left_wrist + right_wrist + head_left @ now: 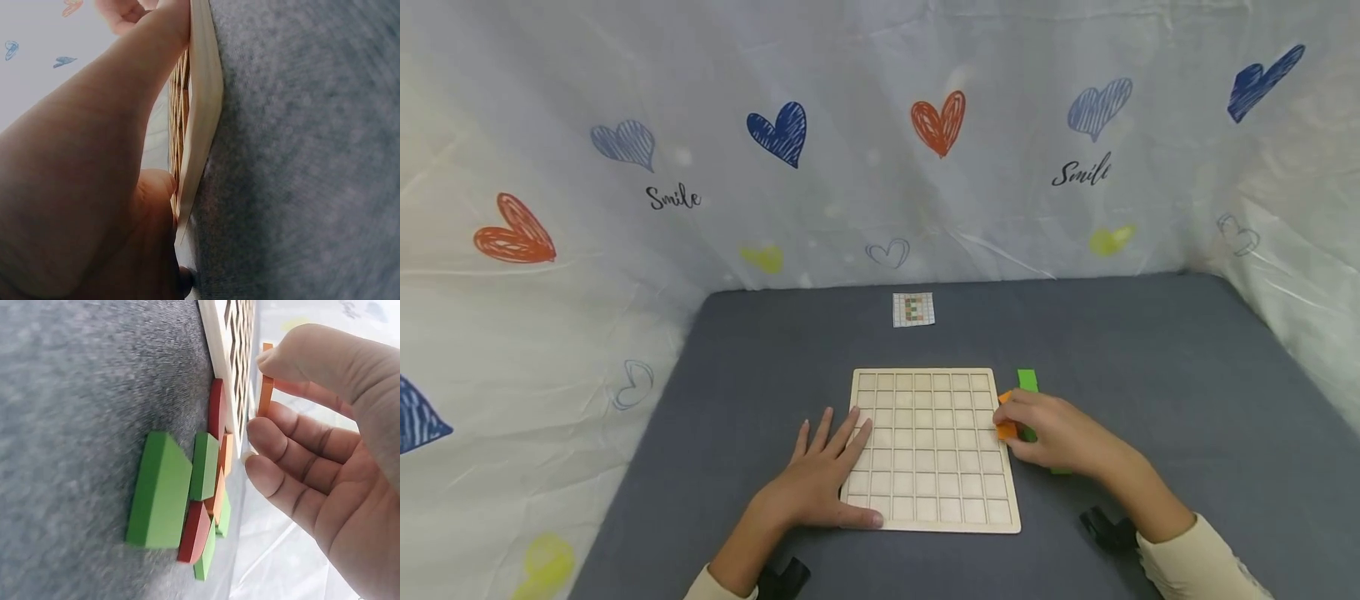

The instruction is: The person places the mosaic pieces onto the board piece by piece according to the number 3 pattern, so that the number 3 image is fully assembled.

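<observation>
item: wooden grid board (934,450), pale, square cells, lying flat on a grey felt table cover (1150,358), near the front edge of the table; its cells appear unfilled in the head view. left hand (820,479): fingers straight and spread, resting flat over the board's left edge, thumb lying along the lower left corner; the left wrist view shows the thumb (153,194) against the board's rim, nothing gripped. right hand (1052,433): just beside the board's right edge, thumb and fingers pinching a thin orange piece (266,387), held on edge and lifted clear of the felt; the same piece shows in the head view as an orange patch at the fingertips, close to the board's right rim. item: loose heap of flat coloured pieces on the felt just right of the board, under and behind the right hand; the right wrist view shows a large green block (159,490), a smaller green piece (204,464) touching it, a red piece (216,409) close against the board's edge, further orange and red pieces overlapping among them; exact count cannot be told. item: small printed pattern card (913,309), lying flat at the far side of the table, well apart from the board. surround: white sheeting printed with hearts (784,133) and the word "smile", standing behind and at both sides of the table.
</observation>
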Motion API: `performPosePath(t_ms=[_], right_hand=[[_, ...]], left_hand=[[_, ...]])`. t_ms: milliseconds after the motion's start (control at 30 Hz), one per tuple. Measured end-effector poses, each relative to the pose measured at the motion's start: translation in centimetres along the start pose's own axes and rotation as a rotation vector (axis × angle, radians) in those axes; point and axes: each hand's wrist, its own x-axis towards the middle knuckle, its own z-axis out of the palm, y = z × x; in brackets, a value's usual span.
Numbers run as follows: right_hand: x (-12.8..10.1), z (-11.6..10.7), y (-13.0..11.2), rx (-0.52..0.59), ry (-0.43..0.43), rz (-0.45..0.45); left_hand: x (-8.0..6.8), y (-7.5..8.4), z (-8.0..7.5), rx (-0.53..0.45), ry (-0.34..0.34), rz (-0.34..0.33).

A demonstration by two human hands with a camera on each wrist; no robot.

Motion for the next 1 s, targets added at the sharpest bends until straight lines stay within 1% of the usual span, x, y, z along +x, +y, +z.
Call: performPosePath(t_ms=[200,467,700,800,1000], right_hand=[[1.2,0.1,0.1,0.009,0.019,-0.013],[2.6,1.0,0.2,0.038,0.030,-0.046],[3.9,1.6,0.4,0.035,0.032,-0.096],[4.4,1.7,0.4,0.031,0.025,-0.093],[5.4,2.0,0.4,0.040,0.015,-0.093]], left_hand=[[0.1,0.0,0.3,-0.008,0.002,-0.003],[0.1,0.1,0.1,-0.009,-0.004,-0.004],[0.2,0.0,0.2,-0.007,-0.005,-0.001],[0.1,0.1,0.1,-0.004,0.002,-0.005],[0.1,0.1,0.1,-0.003,-0.007,-0.012]])
